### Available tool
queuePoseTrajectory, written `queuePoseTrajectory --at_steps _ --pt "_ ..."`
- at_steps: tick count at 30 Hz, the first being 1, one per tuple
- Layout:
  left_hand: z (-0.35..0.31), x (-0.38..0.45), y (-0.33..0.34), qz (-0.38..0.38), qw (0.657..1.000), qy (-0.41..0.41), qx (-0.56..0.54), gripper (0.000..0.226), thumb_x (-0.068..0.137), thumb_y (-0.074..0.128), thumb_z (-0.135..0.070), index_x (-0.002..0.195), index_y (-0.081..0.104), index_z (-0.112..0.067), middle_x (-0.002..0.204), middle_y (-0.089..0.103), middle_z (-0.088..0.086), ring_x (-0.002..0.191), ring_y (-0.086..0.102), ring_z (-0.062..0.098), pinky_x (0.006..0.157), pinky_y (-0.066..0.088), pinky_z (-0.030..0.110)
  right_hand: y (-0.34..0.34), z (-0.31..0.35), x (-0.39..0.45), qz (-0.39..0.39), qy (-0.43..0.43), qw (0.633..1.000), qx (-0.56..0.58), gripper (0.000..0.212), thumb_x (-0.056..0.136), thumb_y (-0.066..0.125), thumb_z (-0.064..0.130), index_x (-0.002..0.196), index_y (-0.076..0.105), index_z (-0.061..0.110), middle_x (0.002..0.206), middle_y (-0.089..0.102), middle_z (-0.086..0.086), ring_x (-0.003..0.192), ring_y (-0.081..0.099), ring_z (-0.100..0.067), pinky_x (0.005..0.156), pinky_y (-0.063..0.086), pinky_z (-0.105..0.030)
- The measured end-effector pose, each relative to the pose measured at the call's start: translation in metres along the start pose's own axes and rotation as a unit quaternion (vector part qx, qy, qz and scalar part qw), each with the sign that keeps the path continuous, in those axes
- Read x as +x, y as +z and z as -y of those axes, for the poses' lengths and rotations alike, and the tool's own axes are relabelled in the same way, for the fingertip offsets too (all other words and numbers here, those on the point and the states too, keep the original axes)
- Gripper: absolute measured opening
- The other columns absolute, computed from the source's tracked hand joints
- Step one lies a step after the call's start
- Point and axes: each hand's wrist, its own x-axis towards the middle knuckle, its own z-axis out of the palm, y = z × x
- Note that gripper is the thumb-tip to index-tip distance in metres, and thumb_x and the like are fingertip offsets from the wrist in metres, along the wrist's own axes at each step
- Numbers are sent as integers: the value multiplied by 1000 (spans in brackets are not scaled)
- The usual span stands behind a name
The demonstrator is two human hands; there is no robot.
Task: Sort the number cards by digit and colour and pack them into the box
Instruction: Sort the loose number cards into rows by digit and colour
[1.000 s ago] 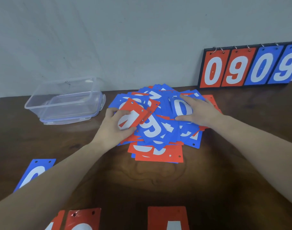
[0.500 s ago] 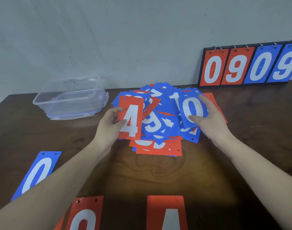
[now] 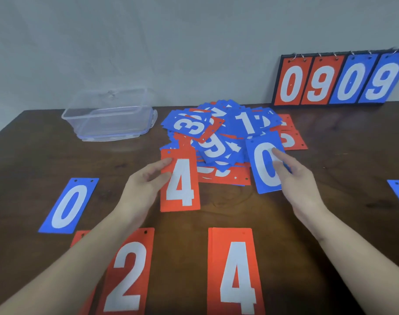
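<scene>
Gripping a red "4" card (image 3: pixel 180 181), the left hand (image 3: pixel 141 187); the right hand (image 3: pixel 295 176) pinches a blue "0" card (image 3: pixel 264 164).

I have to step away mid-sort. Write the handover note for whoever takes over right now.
Left hand holds a red 4 card; right hand holds a blue 0 card.
Laid out near you: blue 0, red 2, red 4.
Mixed pile remains mid-table.
Clear box, far left, has no cards yet.
Left: place both held cards, finish sorting, then pack.
</scene>
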Motion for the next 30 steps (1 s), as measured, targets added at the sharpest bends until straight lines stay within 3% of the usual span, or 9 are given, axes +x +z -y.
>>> queuePoseTrajectory --at_steps 3,6,10,13,17,23,25,27,30 --pt "2 -14 -3 3 1000 -12 -11 24 99 61 -15 115 72 -29 111 76 -2 103 73 19 101 53 46 -7 2 -14 -5 17 999 31 33 102 55 44 133 63 39 132 55 21 107 55 7 66 51 -13" --pt "4 -26 -3 24 999 19 12 41 99 60 -10 129 58 -38 106 75 2 101 74 19 89 59 41 -16 2 -25 -5 3 1000 -3 34 103 57 27 135 60 38 132 58 19 111 58 7 75 53 -18" --pt "7 -40 5 117 991 32 50 75 96 61 2 140 29 -49 105 71 11 98 74 21 76 63 35 -27 -2 -38 30 13 999 37 75 95 65 2 149 33 42 112 71 7 99 72 -8 82 59 -35" --pt "8 -47 17 186 977 33 98 67 95 61 5 138 39 -41 108 74 2 99 74 19 74 62 35 -31 -6 -45 48 26 998 26 94 92 66 -3 157 15 43 126 66 11 114 66 -11 92 56 -40" --pt "13 -51 34 248 953 34 172 53 94 64 2 139 51 -24 111 71 9 95 74 21 76 62 36 -34 -10 -56 21 24 999 42 82 91 65 -4 152 28 37 131 63 9 117 65 -14 95 57 -46" --pt "26 -51 44 271 882 154 354 35 91 71 -16 121 64 -33 97 70 -9 77 61 1 79 53 24 -35 -5 -70 -35 23 992 122 62 95 56 -4 131 38 43 119 70 3 103 72 -19 78 60 -45" --pt "33 -53 46 236 834 219 449 39 91 71 -26 128 61 -34 115 62 -15 96 53 -3 90 47 22 -32 -5 -73 -43 27 990 134 51 97 55 0 127 44 40 118 70 2 101 73 -19 73 59 -40" --pt "37 -54 45 198 786 271 519 49 91 70 -34 137 55 -36 127 50 -15 110 44 5 98 40 24 -26 -3 -74 -47 29 989 139 43 98 56 4 125 48 37 117 70 2 98 74 -17 73 59 -39" --pt "39 -48 32 153 791 282 521 52 90 69 -40 138 53 -37 129 44 -15 110 42 10 101 39 29 -7 5 -71 -36 27 992 115 34 99 60 13 122 48 36 116 69 3 96 74 -16 78 62 -48"
